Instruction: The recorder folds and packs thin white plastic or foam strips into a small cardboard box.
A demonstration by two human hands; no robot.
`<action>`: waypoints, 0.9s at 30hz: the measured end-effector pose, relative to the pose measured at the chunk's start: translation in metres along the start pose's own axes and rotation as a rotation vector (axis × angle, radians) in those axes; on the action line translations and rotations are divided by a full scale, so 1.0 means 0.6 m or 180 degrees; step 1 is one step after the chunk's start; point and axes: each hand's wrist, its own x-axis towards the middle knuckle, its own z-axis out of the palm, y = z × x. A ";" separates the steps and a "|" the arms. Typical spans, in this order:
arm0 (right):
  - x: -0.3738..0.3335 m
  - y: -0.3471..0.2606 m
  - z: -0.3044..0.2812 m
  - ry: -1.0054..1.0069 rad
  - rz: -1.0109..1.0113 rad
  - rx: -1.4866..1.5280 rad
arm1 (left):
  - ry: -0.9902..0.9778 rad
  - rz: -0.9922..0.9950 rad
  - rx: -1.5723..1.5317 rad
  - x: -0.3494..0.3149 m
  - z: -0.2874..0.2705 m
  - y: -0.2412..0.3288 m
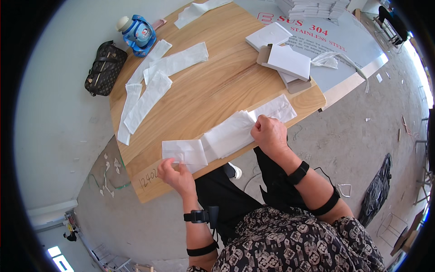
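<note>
A long white strip of thin, paper-like sheets [229, 135] lies along the near edge of the wooden table, layered and creased. Its left end is a squarer folded piece [183, 152]. My left hand [177, 176] is at the near left corner of that piece, fingers apart, fingertips touching or just over it. Toward the strip's right part, my right hand [270, 136] is closed in a fist on the sheets, where folds gather beside the knuckles. Beyond the fist a flatter white end [276, 108] reaches toward the table's right side. The right fingertips are hidden.
More white strips [176, 61] lie across the table's [217, 86] left part. White flat boxes [290, 61] stand at the right, one with brown flaps open. A blue bottle [139, 36] and a dark patterned bag [105, 68] sit at the far left. Stacked white boxes [317, 8] rest on a metal-sheet surface behind.
</note>
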 end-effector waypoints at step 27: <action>0.045 0.096 -0.098 0.0091 0.0702 0.0138 | -0.2096 0.1948 0.0137 -0.047 0.100 0.219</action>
